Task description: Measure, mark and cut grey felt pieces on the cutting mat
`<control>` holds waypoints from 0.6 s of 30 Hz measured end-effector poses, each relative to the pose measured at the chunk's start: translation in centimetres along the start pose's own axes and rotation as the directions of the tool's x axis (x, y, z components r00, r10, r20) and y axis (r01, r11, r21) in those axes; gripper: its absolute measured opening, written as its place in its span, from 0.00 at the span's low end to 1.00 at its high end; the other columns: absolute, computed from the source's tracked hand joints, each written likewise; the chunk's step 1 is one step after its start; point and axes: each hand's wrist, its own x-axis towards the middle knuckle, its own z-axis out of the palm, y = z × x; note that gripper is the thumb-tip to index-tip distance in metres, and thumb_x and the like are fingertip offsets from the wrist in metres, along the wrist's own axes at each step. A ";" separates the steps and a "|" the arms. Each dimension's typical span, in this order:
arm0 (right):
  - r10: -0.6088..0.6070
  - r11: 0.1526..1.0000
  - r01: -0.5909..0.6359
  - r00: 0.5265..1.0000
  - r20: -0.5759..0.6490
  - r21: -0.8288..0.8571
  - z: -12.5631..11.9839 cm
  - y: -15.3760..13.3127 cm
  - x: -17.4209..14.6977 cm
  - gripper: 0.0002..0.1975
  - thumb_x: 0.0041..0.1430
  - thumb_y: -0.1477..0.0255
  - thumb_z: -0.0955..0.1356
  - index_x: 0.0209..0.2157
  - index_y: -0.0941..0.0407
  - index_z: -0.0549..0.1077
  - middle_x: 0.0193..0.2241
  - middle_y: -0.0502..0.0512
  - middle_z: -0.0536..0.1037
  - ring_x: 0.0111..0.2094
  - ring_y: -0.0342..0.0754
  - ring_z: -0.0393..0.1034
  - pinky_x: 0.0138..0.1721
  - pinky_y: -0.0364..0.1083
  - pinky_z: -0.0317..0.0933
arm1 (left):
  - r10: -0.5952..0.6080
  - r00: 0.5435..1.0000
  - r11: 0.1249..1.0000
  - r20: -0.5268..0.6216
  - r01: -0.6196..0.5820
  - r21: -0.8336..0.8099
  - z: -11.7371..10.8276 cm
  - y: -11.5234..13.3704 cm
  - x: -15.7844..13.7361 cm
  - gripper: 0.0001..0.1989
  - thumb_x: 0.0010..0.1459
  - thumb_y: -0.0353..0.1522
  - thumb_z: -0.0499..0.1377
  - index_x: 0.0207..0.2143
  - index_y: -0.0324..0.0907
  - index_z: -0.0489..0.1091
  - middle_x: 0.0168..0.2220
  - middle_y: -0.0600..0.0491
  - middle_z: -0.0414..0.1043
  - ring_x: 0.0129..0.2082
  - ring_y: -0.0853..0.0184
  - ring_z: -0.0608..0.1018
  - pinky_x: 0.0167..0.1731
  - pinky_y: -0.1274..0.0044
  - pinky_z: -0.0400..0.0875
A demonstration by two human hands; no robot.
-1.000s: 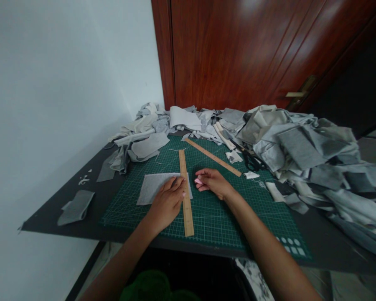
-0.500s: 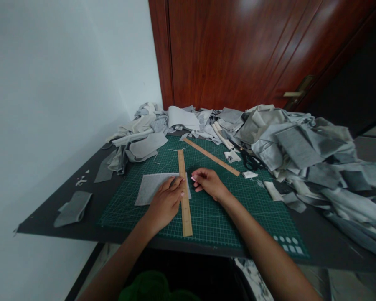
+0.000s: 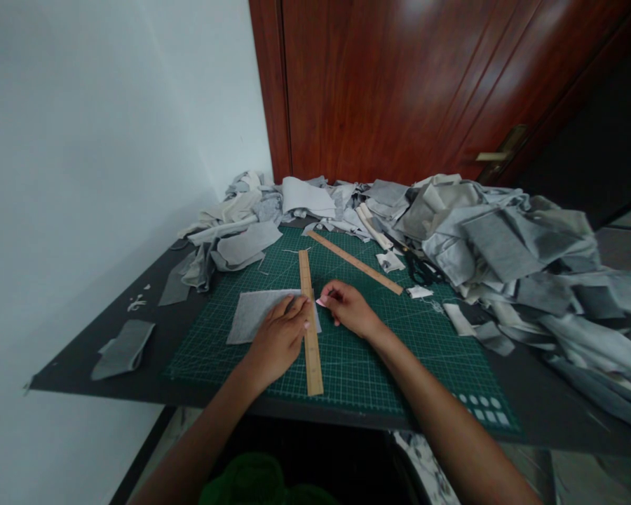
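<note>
My left hand (image 3: 281, 335) lies flat with its fingers stretched out, pressing on a wooden ruler (image 3: 314, 368) and a grey rectangle of fabric (image 3: 247, 317). The ruler runs lengthwise away from me across the fabric's right part, leaving a narrow strip of cloth showing on its right side. Just right of that strip, my right hand (image 3: 348, 308) pinches a small pale pink piece of tailor's chalk (image 3: 321, 302). The chalk's tip is close to the ruler's right edge; I cannot tell whether it touches the fabric.
Under the work lies a green gridded cutting mat (image 3: 357, 372) on a dark table (image 3: 78, 365). A second wooden ruler (image 3: 355, 262) lies slanted farther back. Black-handled scissors (image 3: 421, 270) rest beside a large heap of grey fabric (image 3: 499, 245). A folded grey cloth (image 3: 123, 349) sits at left.
My right hand has shifted slightly left, bringing the chalk nearer the ruler. My left hand, ruler and fabric have stayed in place.
</note>
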 end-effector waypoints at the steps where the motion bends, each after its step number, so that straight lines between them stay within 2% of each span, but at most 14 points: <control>1: 0.009 1.000 -0.009 1.000 0.015 -0.025 0.0 -0.1 -0.1 0.05 0.58 0.67 0.68 0.32 0.54 0.69 0.21 0.42 0.67 0.17 0.39 0.63 0.14 0.37 0.59 | 0.005 1.000 1.000 0.001 -0.005 0.004 0.0 0.0 0.0 0.24 0.71 0.30 0.47 0.67 0.41 0.59 0.67 0.47 0.61 0.69 0.56 0.58 0.67 0.58 0.59; 4: 0.039 0.997 -0.037 0.999 0.028 -0.073 0.1 -0.3 -0.3 0.04 0.59 0.69 0.68 0.31 0.55 0.70 0.21 0.43 0.69 0.19 0.41 0.67 0.16 0.38 0.63 | 0.006 1.000 1.000 0.006 -0.006 0.006 0.0 0.0 0.0 0.24 0.71 0.29 0.47 0.67 0.40 0.59 0.68 0.47 0.60 0.69 0.56 0.58 0.67 0.59 0.59; 8: 0.025 0.992 -0.018 0.998 0.055 -0.128 0.0 -0.5 -0.6 0.07 0.63 0.74 0.64 0.30 0.55 0.71 0.19 0.44 0.70 0.18 0.41 0.69 0.19 0.38 0.64 | 0.009 1.000 1.000 -0.017 -0.009 -0.009 0.0 0.0 0.0 0.24 0.70 0.29 0.47 0.67 0.42 0.59 0.67 0.48 0.61 0.69 0.56 0.59 0.66 0.58 0.59; 12: -0.077 0.968 0.105 0.989 0.130 -0.226 -0.2 -1.2 -1.1 0.08 0.63 0.80 0.63 0.32 0.56 0.72 0.21 0.45 0.73 0.20 0.41 0.70 0.23 0.38 0.62 | 0.015 0.999 1.000 -0.031 -0.015 -0.012 0.0 0.1 -0.1 0.24 0.70 0.29 0.47 0.66 0.42 0.60 0.67 0.48 0.62 0.69 0.57 0.60 0.67 0.59 0.59; 18: -0.229 0.862 0.272 0.962 0.151 -0.428 -0.1 -2.8 -1.9 0.11 0.62 0.84 0.65 0.30 0.57 0.73 0.23 0.47 0.73 0.25 0.41 0.69 0.30 0.40 0.60 | 0.015 0.999 1.000 -0.037 -0.016 -0.025 -0.1 0.2 -0.1 0.24 0.70 0.29 0.48 0.66 0.42 0.60 0.67 0.48 0.62 0.68 0.57 0.59 0.67 0.60 0.59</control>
